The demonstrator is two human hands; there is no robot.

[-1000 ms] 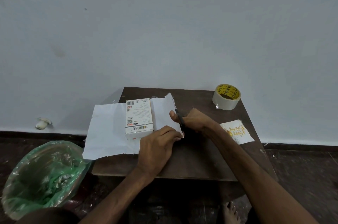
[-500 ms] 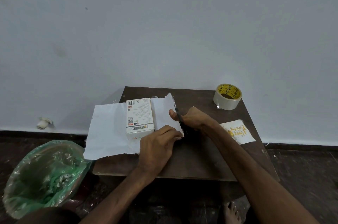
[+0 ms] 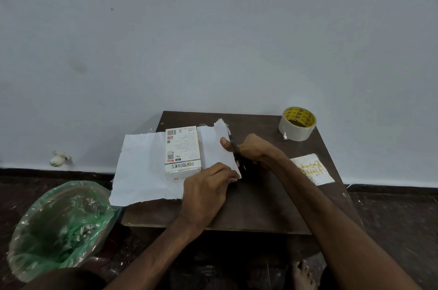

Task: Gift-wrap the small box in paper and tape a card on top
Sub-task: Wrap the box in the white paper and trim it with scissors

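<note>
A small white box (image 3: 182,149) with printed labels lies on a sheet of white paper (image 3: 139,166) spread over the left part of the dark wooden table (image 3: 260,206). My left hand (image 3: 206,192) pinches the paper's near right corner. My right hand (image 3: 253,151) grips dark scissors (image 3: 234,146), whose blades lie along the paper's raised right edge. Most of the scissors is hidden by my fingers. A white card (image 3: 311,168) with yellow lettering lies on the table's right edge.
A roll of clear tape (image 3: 297,127) with a yellow core stands at the table's far right corner. A bin lined with a green bag (image 3: 59,225) sits on the floor at the left. A bare foot (image 3: 303,275) shows below the table.
My right hand with the scissors has crept a little farther along the paper's right edge. My left hand keeps its hold on the corner.
</note>
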